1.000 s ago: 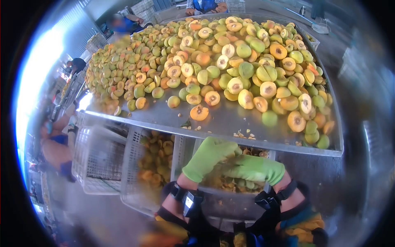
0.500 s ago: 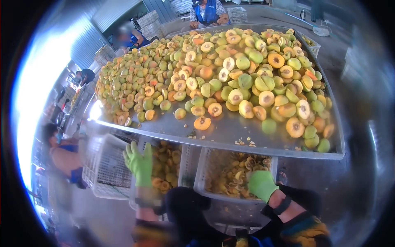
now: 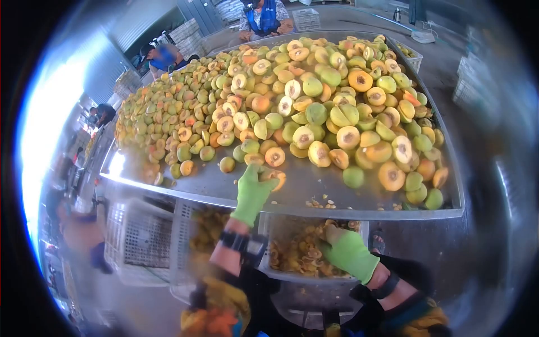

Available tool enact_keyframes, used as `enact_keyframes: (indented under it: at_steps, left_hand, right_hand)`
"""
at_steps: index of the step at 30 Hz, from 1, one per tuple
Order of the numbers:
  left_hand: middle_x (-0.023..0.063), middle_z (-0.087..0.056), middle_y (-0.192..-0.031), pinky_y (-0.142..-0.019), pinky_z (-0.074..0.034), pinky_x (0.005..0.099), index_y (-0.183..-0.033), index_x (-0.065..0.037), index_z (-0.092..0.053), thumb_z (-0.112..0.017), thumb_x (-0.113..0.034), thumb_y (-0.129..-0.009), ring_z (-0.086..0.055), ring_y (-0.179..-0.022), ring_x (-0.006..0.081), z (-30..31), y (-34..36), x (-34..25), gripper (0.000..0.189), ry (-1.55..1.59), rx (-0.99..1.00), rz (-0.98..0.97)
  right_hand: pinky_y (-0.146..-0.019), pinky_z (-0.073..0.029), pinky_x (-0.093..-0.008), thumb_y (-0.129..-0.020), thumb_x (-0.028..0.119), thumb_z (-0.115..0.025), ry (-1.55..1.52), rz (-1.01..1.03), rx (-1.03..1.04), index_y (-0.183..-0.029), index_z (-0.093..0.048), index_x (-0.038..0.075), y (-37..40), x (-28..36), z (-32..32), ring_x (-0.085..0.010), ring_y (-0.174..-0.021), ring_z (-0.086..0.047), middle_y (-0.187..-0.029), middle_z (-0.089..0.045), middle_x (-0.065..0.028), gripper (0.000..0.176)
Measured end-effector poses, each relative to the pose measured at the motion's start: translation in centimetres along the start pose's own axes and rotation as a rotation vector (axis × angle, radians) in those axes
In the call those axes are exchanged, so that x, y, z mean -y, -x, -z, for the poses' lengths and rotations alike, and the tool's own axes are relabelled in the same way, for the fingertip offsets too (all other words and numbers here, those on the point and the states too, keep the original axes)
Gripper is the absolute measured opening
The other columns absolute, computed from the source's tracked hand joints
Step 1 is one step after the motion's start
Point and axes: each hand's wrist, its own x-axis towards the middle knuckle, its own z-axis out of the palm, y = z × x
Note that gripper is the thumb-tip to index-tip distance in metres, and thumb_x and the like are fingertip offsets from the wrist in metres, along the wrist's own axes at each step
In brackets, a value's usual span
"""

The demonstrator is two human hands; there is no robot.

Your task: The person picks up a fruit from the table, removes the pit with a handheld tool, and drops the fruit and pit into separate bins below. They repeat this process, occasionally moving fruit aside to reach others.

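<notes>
A green glove covers my left hand (image 3: 254, 188), which reaches over the near edge of the metal table (image 3: 224, 188). Its thumb and fingers close around a halved fruit (image 3: 276, 178) with orange flesh. My right hand (image 3: 349, 253), also in a green glove, is low over the crate (image 3: 266, 259) of cut pieces (image 3: 300, 251) below the table edge. The fingers of that hand are bent and partly hidden, so what they hold cannot be made out. A large pile of halved green and yellow fruit (image 3: 314, 112) covers much of the table.
An empty white crate (image 3: 137, 238) stands at the lower left, near a blurred person (image 3: 81, 236). Between it and my left arm is a crate of fruit (image 3: 210, 227). Two people (image 3: 266, 19) (image 3: 165, 59) are at the table's far side. Small bits lie by the near edge.
My left hand has moved up and right from above the left fruit crate to the table and taken hold of a halved fruit. My right hand has shifted slightly left over its crate.
</notes>
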Motion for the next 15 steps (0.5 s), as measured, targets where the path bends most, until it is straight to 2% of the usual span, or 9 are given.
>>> enact_keyframes:
  at_steps: [2,4,5,6,8,9,11,13,15]
  left_hand:
    - [0.0114,-0.062,-0.113,-0.081,-0.056,0.036,-0.119,-0.002,-0.054,-0.068,-0.011,-0.085,-0.065,-0.095,0.0212,0.7,2.7,-0.3,0.038,1.041,0.218,0.2]
    - [0.0125,-0.06,-0.117,-0.085,-0.055,0.0374,-0.122,-0.001,-0.052,-0.065,-0.014,-0.089,-0.064,-0.099,0.023,1.9,6.1,-3.1,0.037,1.184,0.22,0.218]
    - [0.0135,-0.058,-0.121,-0.089,-0.054,0.0387,-0.124,0.0,-0.049,-0.062,-0.016,-0.094,-0.063,-0.102,0.0249,2.0,7.5,-4.4,0.037,1.334,0.235,0.236]
    - [0.0135,-0.058,-0.121,-0.089,-0.054,0.0387,-0.124,0.0,-0.049,-0.062,-0.016,-0.094,-0.063,-0.102,0.0249,1.8,8.6,-4.9,0.037,1.333,0.23,0.234]
    - [0.0167,-0.058,-0.12,-0.095,-0.051,0.0415,-0.125,0.001,-0.049,-0.057,-0.03,-0.097,-0.063,-0.104,0.0283,1.0,10.2,-5.6,0.042,1.197,0.125,0.184]
    - [0.0167,-0.058,-0.12,-0.095,-0.051,0.0415,-0.125,0.001,-0.049,-0.057,-0.03,-0.097,-0.063,-0.104,0.0283,1.3,10.5,-6.3,0.042,1.203,0.121,0.189]
    - [0.0182,-0.059,-0.119,-0.096,-0.051,0.0424,-0.123,0.001,-0.052,-0.051,-0.038,-0.1,-0.062,-0.105,0.0306,2.1,10.9,-7.5,0.045,1.712,0.167,0.536]
    - [0.0185,-0.06,-0.117,-0.096,-0.051,0.0428,-0.121,0.001,-0.054,-0.051,-0.039,-0.099,-0.062,-0.105,0.0311,1.8,10.8,-6.2,0.045,1.732,0.21,0.528]
    - [0.0188,-0.061,-0.115,-0.096,-0.051,0.0432,-0.119,0.001,-0.055,-0.052,-0.039,-0.099,-0.061,-0.105,0.0316,1.7,10.3,-5.7,0.045,1.746,0.263,0.512]
  right_hand:
    - [-0.059,-0.049,-0.0424,-0.089,0.021,-0.063,-0.129,-0.058,-0.002,-0.096,-0.064,0.006,-1.0,2.3,0.6,-0.034,-0.068,-0.065,-0.077,-0.065,-0.0143,0.017]
    - [-0.059,-0.047,-0.042,-0.09,0.018,-0.064,-0.255,0.151,-0.132,-0.096,-0.062,0.002,-1.6,4.3,0.9,-0.0336,-0.065,-0.063,-0.075,-0.063,-0.0143,0.017]
    - [-0.059,-0.047,-0.042,-0.09,0.018,-0.064,-0.259,0.158,-0.131,-0.096,-0.062,0.002,-1.6,5.2,0.8,-0.0336,-0.065,-0.063,-0.075,-0.063,-0.0143,0.017]
    - [-0.056,-0.046,-0.0411,-0.09,0.016,-0.065,-0.365,0.108,-0.163,-0.096,-0.061,0.002,-1.6,6.0,0.6,-0.0328,-0.063,-0.062,-0.073,-0.061,-0.0138,0.016]
    - [-0.054,-0.045,-0.0401,-0.09,0.015,-0.065,-0.466,0.056,-0.187,-0.096,-0.06,0.002,-1.8,7.0,0.2,-0.032,-0.061,-0.062,-0.07,-0.06,-0.0132,0.015]
    - [-0.051,-0.044,-0.0393,-0.09,0.014,-0.066,-0.356,0.074,-0.239,-0.096,-0.059,0.001,-2.0,7.4,0.0,-0.0315,-0.058,-0.061,-0.067,-0.059,-0.0132,0.016]
    - [-0.049,-0.044,-0.0386,-0.089,0.013,-0.066,-0.244,0.093,-0.275,-0.096,-0.059,0.0,-2.2,7.9,-0.2,-0.0309,-0.056,-0.061,-0.064,-0.058,-0.0132,0.017]
    - [-0.045,-0.043,-0.0384,-0.089,0.013,-0.067,-0.046,0.067,-0.309,-0.093,-0.057,-0.002,-2.5,8.3,-0.3,-0.0316,-0.052,-0.059,-0.06,-0.057,-0.0137,0.019]
    - [-0.044,-0.044,-0.0399,-0.09,0.017,-0.065,-0.069,0.042,-0.311,-0.091,-0.057,-0.002,-3.0,8.4,-0.7,-0.0323,-0.05,-0.059,-0.057,-0.057,-0.0138,0.021]
